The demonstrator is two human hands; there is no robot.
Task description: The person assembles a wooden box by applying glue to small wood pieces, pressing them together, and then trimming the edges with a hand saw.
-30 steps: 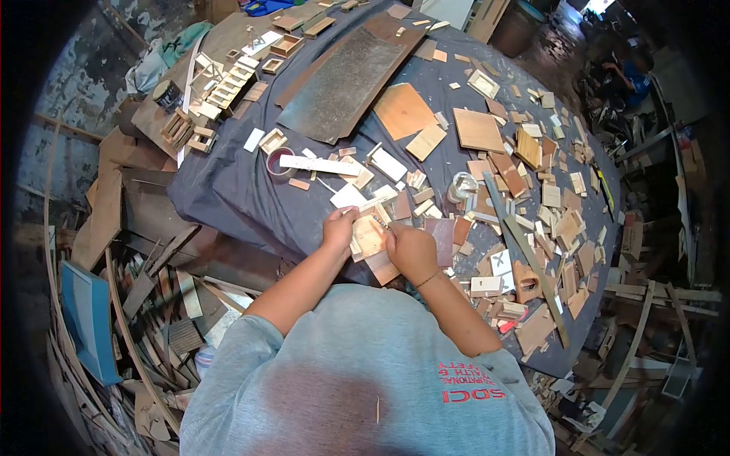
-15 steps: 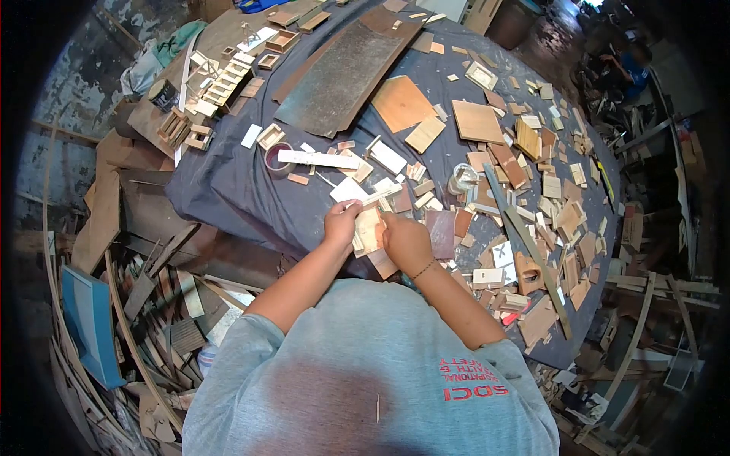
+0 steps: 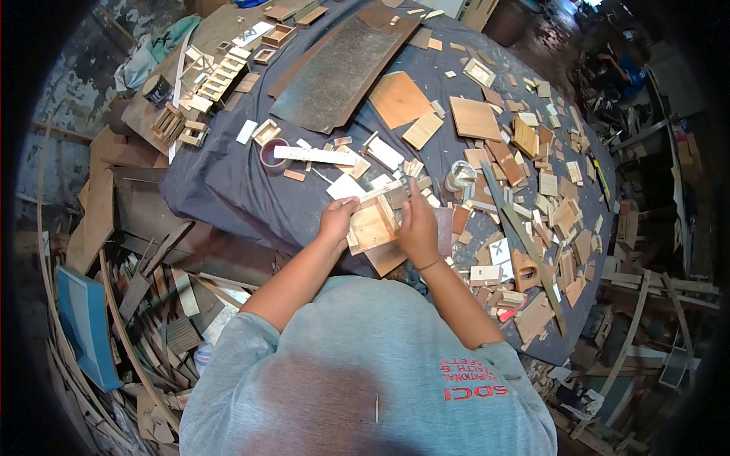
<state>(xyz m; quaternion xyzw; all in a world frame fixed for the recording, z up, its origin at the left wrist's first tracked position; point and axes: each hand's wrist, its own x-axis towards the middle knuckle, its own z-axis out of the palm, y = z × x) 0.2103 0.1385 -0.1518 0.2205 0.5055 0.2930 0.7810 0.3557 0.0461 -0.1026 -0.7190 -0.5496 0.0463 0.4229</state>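
My left hand (image 3: 336,220) grips the left edge of a small shallow wooden box (image 3: 374,226), thumb along its upper corner. Pale strips form raised sides round the box's flat panel. At the box's right side, my right hand (image 3: 418,228) has its fingers stretched out and pointing up the table, with the palm turned toward the box. A brown wooden piece (image 3: 388,258) shows below the box's lower edge. Just beyond the hands lie a white square piece (image 3: 345,188) and small wood offcuts.
A dark cloth (image 3: 220,182) covers the table. A roll of tape (image 3: 274,155), a glass jar (image 3: 461,176), a long metal strip (image 3: 525,251) and a handsaw handle (image 3: 525,272) lie about. Wood pieces crowd the right side. Scrap timber (image 3: 152,304) is piled at left. Another person (image 3: 630,72) is far right.
My right hand has opened from a closed grip over the box, its fingers now extended at the right side. More of the box's inside shows. My left hand keeps its hold.
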